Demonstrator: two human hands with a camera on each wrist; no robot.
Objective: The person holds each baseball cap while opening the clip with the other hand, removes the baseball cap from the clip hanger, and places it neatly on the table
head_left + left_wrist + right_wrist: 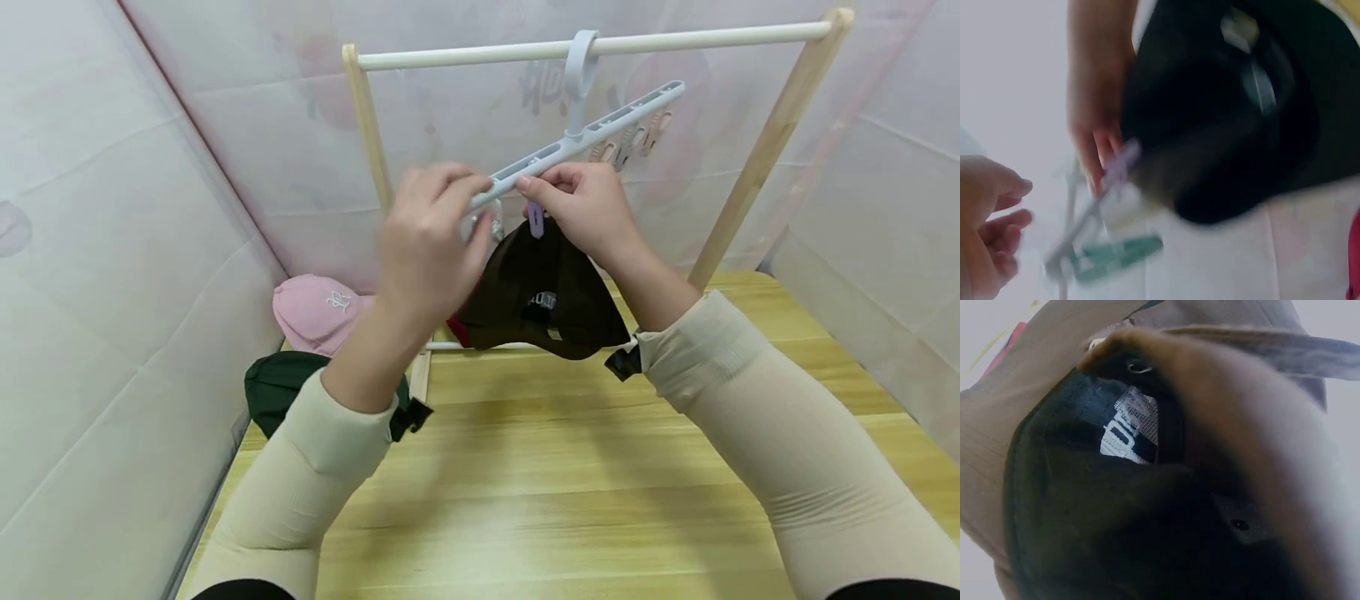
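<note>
We see the left hand [427,242] curled round the low end of the clip hanger [577,137] on the rail [712,37]. The right hand [581,204] pinches a purple clip [535,221] from which the brown cap [543,296] hangs.

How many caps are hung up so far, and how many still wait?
None hangs freely yet. In hand: the dark brown cap dangles at a purple clip under the white plastic clip hanger; the right hand pinches there, and the left hand grips the hanger's end. Left: the pink cap and dark green cap lie on the wooden table.
</note>
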